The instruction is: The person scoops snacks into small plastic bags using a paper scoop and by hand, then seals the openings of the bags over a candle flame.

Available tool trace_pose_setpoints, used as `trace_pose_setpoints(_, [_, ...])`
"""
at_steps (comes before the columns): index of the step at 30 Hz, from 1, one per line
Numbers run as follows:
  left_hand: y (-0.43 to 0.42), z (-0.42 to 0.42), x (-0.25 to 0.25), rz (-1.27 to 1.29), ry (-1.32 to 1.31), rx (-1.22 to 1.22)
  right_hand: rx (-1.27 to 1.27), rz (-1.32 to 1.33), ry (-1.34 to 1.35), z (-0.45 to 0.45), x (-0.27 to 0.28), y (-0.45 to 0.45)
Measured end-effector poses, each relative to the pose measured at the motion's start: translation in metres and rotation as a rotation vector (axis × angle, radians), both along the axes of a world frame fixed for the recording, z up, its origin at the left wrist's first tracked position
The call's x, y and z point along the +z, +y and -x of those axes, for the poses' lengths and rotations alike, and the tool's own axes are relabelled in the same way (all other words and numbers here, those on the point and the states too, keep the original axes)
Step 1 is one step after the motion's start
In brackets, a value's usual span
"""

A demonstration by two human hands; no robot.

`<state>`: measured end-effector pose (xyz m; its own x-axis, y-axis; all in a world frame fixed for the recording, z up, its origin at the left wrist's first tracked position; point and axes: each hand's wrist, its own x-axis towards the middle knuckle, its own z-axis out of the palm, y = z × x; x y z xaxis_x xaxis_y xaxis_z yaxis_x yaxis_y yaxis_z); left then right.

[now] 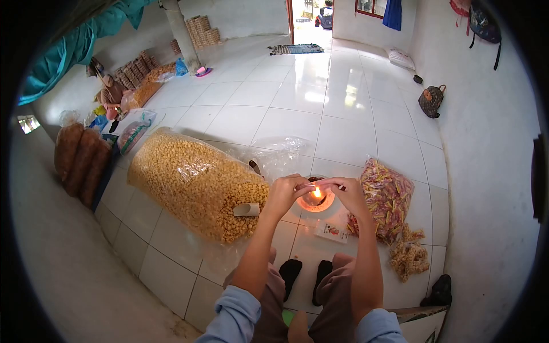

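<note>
My left hand (286,194) and my right hand (347,194) are raised close together, fingers pinched on the edge of a small clear plastic bag (321,182). The plastic is stretched between them, just above a burning flame (317,193). That flame stands in a shallow orange-pink bowl (326,206) on the floor. Left of my hands lies a huge clear sack of yellow puffed snacks (183,171), its mouth facing me, with a white scoop (246,210) resting on the snacks. Beside my right forearm is a bag of small pink-and-yellow packets (389,197).
A printed white packet (331,231) lies before the bowl. Filled snack bags (409,260) sit at right. Tall brown sacks (83,157) stand by the left wall. Another person (112,94) sits at the far left. A backpack (432,101) leans on the right wall.
</note>
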<state>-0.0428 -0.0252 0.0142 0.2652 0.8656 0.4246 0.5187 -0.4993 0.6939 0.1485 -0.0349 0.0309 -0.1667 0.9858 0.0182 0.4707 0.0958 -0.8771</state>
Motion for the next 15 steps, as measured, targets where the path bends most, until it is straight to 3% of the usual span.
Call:
trace_pose_setpoints(3, [0.001, 0.002, -0.003, -0.018, 0.015, -0.037, 0.058, -0.101, 0.093, -0.004, -0.021, 0.007])
trace_pose_setpoints(5, [0.0, 0.003, -0.002, 0.091, 0.022, -0.091, 0.147, -0.375, 0.076, -0.006, -0.029, 0.009])
trace_pose_setpoints(6, [0.0, 0.003, -0.002, 0.091, 0.022, -0.09, 0.147, -0.375, 0.077, -0.005, -0.029, 0.009])
trace_pose_setpoints(9, [0.0, 0.002, -0.005, 0.101, 0.061, -0.144, 0.176, -0.353, 0.049, -0.003, -0.027, 0.008])
trace_pose_setpoints(11, [0.003, 0.003, -0.011, 0.081, 0.004, -0.178, 0.204, -0.022, 0.294, -0.003, -0.026, 0.007])
trace_pose_setpoints(15, [0.002, 0.008, -0.004, 0.172, 0.047, -0.162, 0.238, 0.09, 0.399, -0.01, -0.028, 0.008])
